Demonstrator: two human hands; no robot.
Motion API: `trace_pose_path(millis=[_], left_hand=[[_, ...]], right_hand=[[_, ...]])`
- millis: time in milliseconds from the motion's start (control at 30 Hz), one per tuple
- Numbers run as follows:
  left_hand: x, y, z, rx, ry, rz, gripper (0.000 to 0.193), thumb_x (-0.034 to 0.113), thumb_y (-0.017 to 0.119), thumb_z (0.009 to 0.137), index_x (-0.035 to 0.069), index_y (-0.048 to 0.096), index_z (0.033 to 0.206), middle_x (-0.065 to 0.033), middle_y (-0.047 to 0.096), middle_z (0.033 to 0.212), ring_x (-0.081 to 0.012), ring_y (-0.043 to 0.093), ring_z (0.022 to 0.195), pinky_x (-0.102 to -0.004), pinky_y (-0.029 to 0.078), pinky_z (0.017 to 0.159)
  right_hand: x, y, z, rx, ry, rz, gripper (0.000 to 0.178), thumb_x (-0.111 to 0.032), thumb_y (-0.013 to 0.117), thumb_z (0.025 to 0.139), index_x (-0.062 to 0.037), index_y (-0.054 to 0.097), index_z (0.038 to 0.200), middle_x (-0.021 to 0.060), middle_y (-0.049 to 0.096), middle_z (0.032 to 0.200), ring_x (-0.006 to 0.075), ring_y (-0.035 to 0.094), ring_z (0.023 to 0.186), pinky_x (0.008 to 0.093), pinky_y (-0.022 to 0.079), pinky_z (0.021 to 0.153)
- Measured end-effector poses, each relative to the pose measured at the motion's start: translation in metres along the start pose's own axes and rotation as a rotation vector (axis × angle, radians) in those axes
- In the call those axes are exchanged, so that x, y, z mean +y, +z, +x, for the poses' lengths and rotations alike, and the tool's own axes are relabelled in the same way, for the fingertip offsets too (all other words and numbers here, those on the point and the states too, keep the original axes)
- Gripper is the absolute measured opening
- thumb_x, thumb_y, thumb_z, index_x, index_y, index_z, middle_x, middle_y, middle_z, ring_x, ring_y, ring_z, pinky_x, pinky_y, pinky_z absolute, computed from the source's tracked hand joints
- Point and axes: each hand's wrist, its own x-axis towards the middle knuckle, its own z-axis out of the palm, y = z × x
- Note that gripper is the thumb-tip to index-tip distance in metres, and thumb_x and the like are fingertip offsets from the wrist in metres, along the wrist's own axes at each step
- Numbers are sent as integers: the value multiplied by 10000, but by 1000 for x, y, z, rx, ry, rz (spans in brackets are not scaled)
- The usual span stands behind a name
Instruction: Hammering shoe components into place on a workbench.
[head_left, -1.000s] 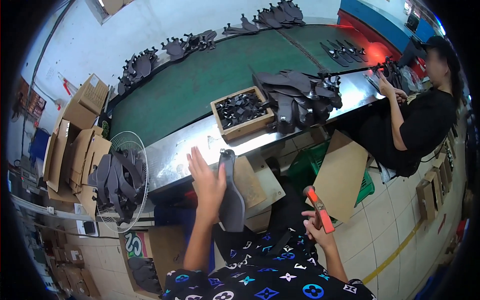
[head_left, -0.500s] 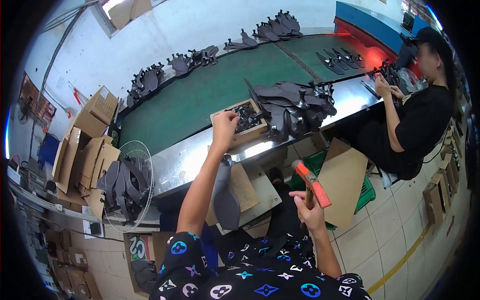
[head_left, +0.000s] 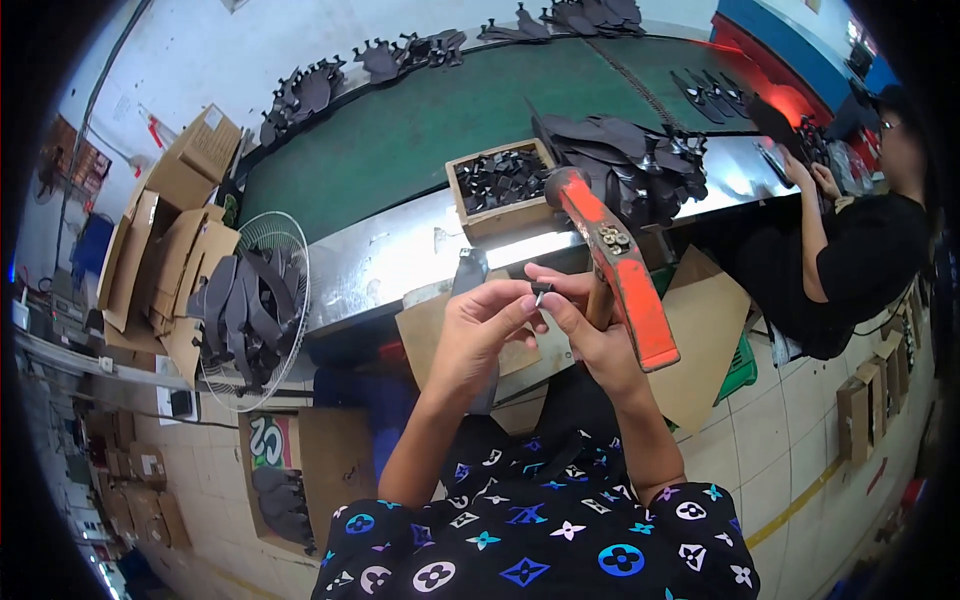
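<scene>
My left hand (head_left: 472, 330) pinches a small black piece (head_left: 541, 288) with a shiny metal bit, at the middle of the view. My right hand (head_left: 612, 358) grips the wooden handle of a hammer (head_left: 632, 285) with a worn orange head. That hand's thumb and fingertips also meet at the small piece, opposite the left fingertips. Behind my hands stands a wooden box (head_left: 500, 222) holding many similar small black parts. A dark sole-shaped piece (head_left: 470, 268) with a shiny end lies under my left hand, mostly hidden by it.
Dark sole-shaped pieces (head_left: 625, 150) are heaped right of the box, beside a green conveyor belt (head_left: 400, 125). At left, a wire fan-guard basket (head_left: 303, 330) holds more dark pieces near cardboard boxes (head_left: 130, 280). A co-worker (head_left: 860, 245) sits at right, holding a dark piece.
My left hand has left the wooden box and come back to my right hand with a small black piece. The hammer has risen toward the box. The co-worker now holds up a dark piece.
</scene>
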Motion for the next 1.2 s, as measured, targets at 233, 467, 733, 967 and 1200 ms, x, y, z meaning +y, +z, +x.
trace_pose_path(millis=[233, 467, 733, 967, 1200], left_hand=[[-20, -103, 45, 438, 536, 1194, 346, 171, 753, 870, -18, 658, 1143, -153, 715, 1094, -313, 690, 940, -353, 517, 864], [-13, -123, 60, 229, 449, 1105, 221, 176, 742, 837, 49, 749, 1017, -82, 753, 977, -188, 687, 906, -327, 500, 845], [-23, -115, 3, 392, 524, 1158, 259, 157, 828, 761, 46, 762, 985, -111, 744, 952, -219, 691, 895, -329, 525, 805], [-37, -118, -5, 385, 508, 1129, 326, 189, 818, 775, 42, 723, 1050, -133, 719, 999, -295, 671, 959, -387, 525, 822], [-27, -101, -11, 339, 660, 962, 361, 129, 804, 792, 34, 698, 1124, -135, 700, 1099, -306, 673, 1010, -376, 529, 860]], right_hand=[[30, 10, 10, -63, 144, 116, 197, -108, 763, 882, 18, 730, 1030, 112, 745, 1028, 122, 681, 804, 246, 522, 659], [44, 20, 25, -149, 286, 138, 236, -149, 731, 908, 14, 687, 1074, -3, 651, 808, 16, 449, 485, 203, 317, 434], [56, 31, 31, -300, 364, 159, 319, -255, 725, 937, 8, 678, 1112, -33, 558, 665, 18, 416, 453, 201, 303, 412], [79, 54, 30, -325, 368, 191, 301, -263, 728, 935, 17, 675, 1031, -16, 573, 668, 30, 419, 443, 205, 306, 404], [86, 57, 32, -277, 440, 255, 280, -263, 775, 897, -7, 663, 902, -23, 570, 628, 34, 439, 444, 203, 305, 398]])
